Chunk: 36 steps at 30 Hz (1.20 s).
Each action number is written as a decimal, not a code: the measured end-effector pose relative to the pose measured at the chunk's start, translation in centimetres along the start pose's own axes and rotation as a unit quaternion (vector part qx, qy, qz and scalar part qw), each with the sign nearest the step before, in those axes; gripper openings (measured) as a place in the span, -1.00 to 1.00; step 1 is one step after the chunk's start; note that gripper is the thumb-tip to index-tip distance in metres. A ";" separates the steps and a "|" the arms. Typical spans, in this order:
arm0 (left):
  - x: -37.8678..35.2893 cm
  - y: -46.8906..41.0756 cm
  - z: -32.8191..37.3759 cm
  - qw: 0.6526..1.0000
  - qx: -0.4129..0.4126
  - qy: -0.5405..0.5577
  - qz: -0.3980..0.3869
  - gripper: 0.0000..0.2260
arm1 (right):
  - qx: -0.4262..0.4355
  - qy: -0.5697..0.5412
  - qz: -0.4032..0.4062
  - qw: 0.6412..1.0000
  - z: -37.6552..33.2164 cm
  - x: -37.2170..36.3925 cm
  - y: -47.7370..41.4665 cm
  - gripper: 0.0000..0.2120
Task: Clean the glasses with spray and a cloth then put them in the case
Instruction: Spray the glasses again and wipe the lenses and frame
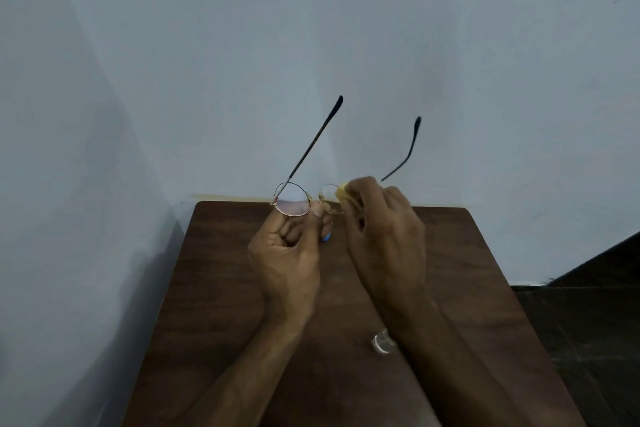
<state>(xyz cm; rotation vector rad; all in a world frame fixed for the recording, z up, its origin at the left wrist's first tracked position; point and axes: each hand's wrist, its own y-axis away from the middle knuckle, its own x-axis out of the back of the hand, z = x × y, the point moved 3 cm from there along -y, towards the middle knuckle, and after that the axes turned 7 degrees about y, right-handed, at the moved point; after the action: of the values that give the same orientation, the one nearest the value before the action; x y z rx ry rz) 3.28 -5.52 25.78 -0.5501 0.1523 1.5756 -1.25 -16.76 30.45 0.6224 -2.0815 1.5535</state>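
Left hand (287,250): pinches the glasses (293,206) near the bridge, held above the far edge of the table (450,270).
Right hand (386,229): pinches a yellow cloth (342,191), apparently round the right lens.
Handling: light, thin wire, fragile; grip at the bridge or rim, not the temples.

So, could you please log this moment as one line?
step: wiping; left hand: pinches glasses near bridge; right hand: holds yellow cloth against glasses
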 end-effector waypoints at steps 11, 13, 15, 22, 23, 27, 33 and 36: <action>-0.2 -0.3 0.4 1.000 0.009 -0.005 0.017 -0.91 | -0.045 -0.077 -0.033 0.995 -0.5 -0.1 0.1 -0.86; 0.0 -0.3 0.4 1.000 0.006 -0.018 0.012 -0.90 | -0.040 -0.080 -0.050 0.995 -0.8 0.1 0.2 -0.83; 0.0 -0.2 0.6 0.999 -0.006 -0.037 -0.003 -0.93 | -0.018 -0.007 -0.038 0.999 -0.6 0.0 -0.4 -0.77; 0.6 -0.5 0.7 0.998 -0.023 -0.054 0.011 -0.93 | -0.048 -0.089 -0.064 0.993 -0.9 0.5 0.1 -0.81; 0.7 -0.6 0.7 0.998 -0.024 -0.057 0.009 -0.92 | -0.034 -0.041 -0.050 0.997 -0.7 0.4 -0.1 -0.79; 0.6 -0.7 0.6 0.999 -0.012 -0.050 0.004 -0.89 | -0.040 -0.067 -0.045 0.996 -0.9 0.0 -0.2 -0.82; 0.8 -1.4 1.0 0.999 0.000 -0.042 0.013 -0.90 | -0.010 -0.081 -0.038 0.996 -0.5 0.3 1.1 -0.79; 0.9 -1.6 0.7 0.999 0.029 -0.014 0.017 -0.89 | 0.028 -0.080 -0.033 0.996 -1.2 0.0 1.3 -0.83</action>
<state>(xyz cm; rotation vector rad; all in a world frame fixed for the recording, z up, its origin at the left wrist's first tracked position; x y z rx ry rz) 4.65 -4.26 26.32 -0.4820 0.1870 1.6071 -1.95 -15.23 29.82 0.8540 -2.1150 1.5751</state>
